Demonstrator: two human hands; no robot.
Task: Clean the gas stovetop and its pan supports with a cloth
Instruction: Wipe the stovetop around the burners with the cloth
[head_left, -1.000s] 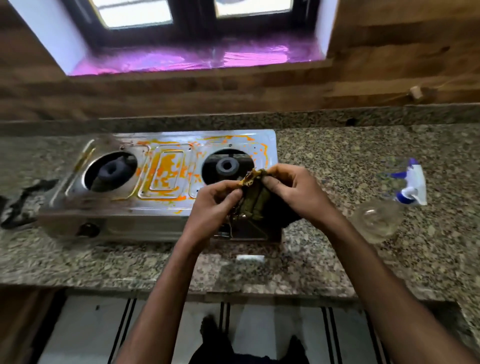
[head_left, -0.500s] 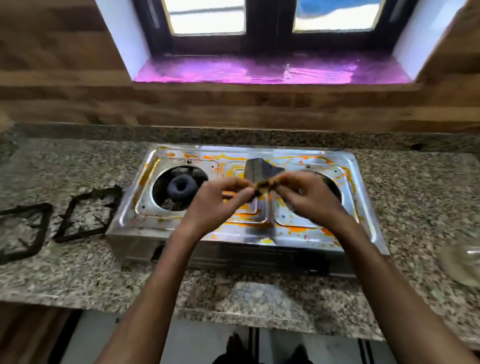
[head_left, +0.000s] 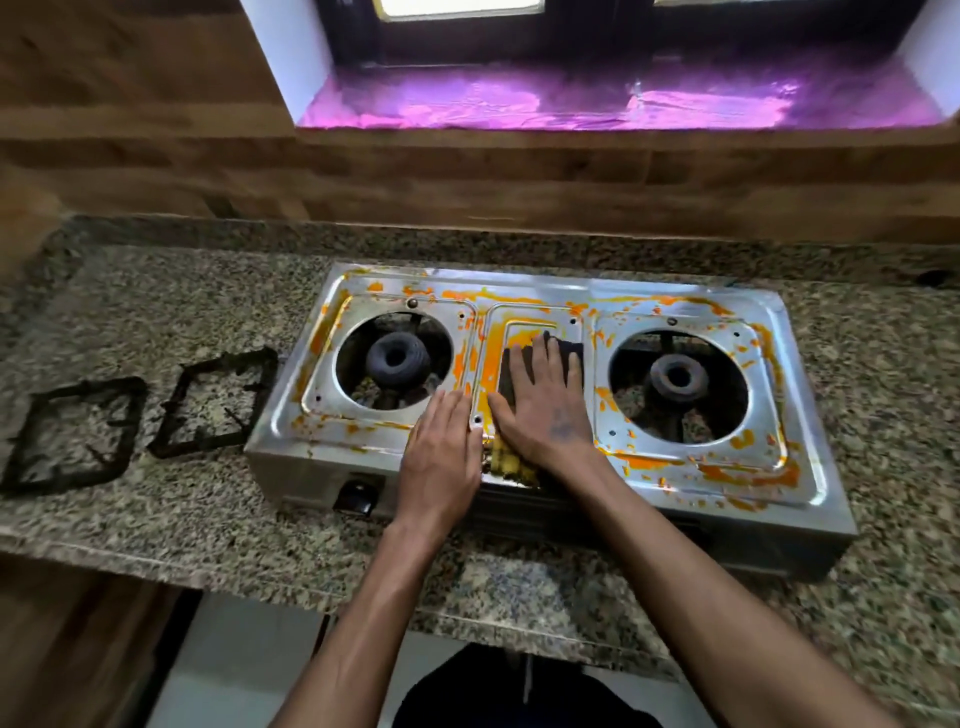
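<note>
A steel two-burner gas stovetop (head_left: 691, 306) smeared with orange stains sits on the granite counter. Its two black pan supports, one (head_left: 218, 400) near the stove and one (head_left: 72, 431) further left, lie on the counter. A dark cloth (head_left: 519, 358) lies on the stove's middle panel. My right hand (head_left: 545, 405) presses flat on the cloth with straight fingers. Just left of it, my left hand (head_left: 441, 452) rests flat on the stove's front part, fingers straight, holding nothing.
Two dark burners, the left one (head_left: 397, 358) and the right one (head_left: 678, 376), sit in round openings. A black knob (head_left: 356, 496) is on the stove's front. The granite counter (head_left: 156, 312) ends at a wooden back wall. A purple-lit window sill (head_left: 571, 104) is above.
Both hands held the cloth in the air between them; now the cloth lies on the stove's middle panel with my right hand flat on it, and my left hand has let go.
</note>
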